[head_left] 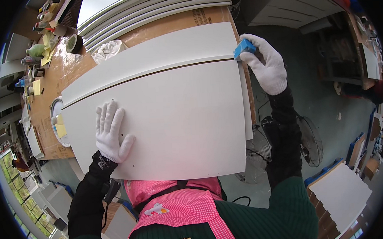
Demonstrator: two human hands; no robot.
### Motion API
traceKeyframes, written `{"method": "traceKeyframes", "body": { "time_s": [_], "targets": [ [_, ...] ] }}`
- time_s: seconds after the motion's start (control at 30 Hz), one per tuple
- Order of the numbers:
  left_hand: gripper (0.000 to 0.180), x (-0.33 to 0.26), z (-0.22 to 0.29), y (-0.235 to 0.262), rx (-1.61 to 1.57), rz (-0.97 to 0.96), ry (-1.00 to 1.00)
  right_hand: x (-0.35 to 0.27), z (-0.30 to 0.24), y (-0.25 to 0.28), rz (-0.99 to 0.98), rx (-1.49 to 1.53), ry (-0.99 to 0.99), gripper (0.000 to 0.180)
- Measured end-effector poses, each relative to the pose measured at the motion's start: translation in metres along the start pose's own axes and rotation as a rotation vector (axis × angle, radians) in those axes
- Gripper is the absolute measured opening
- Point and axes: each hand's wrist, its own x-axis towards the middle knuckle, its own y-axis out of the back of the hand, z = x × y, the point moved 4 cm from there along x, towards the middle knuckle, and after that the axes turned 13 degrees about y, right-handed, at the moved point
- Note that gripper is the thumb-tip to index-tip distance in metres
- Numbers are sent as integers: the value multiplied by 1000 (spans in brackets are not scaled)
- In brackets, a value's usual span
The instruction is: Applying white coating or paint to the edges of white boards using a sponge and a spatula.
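Your gloved left hand [110, 134] lay palm down, its fingers lightly spread and gripping nothing, on the left part of a large white panel [178, 120]. Beyond those fingertips, a second white panel [166, 53] stretched away, with a thin dark line between the two. Your gloved right hand [269, 70] had its thumb and fingers closed around a small blue block [244, 48], held at the right-hand end of that line; whether the block touched the panels, you could not tell. Under the panels was a brown surface [47, 99]. Farther out from the left fingers were a crumpled white cloth [109, 50], a dark roll of tape [74, 44] and a stack of white panels [151, 11]. Below the right fingers, past the surface's edge, a fan [310, 141] stood near your sleeve.
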Motion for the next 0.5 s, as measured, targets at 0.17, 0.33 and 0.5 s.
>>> {"method": "traceKeyframes", "body": {
  "time_s": [0.17,0.33,0.5],
  "targets": [
    [68,-1,0,-1,8,-7,3,1,-1,3,63,-33,63,40],
    [67,-1,-1,-2,7,-9,1,2,-2,-1,31,-9,85,40],
    [71,0,-1,-1,-21,13,15,4,-10,3,22,-54,113,39]
  ]
}}
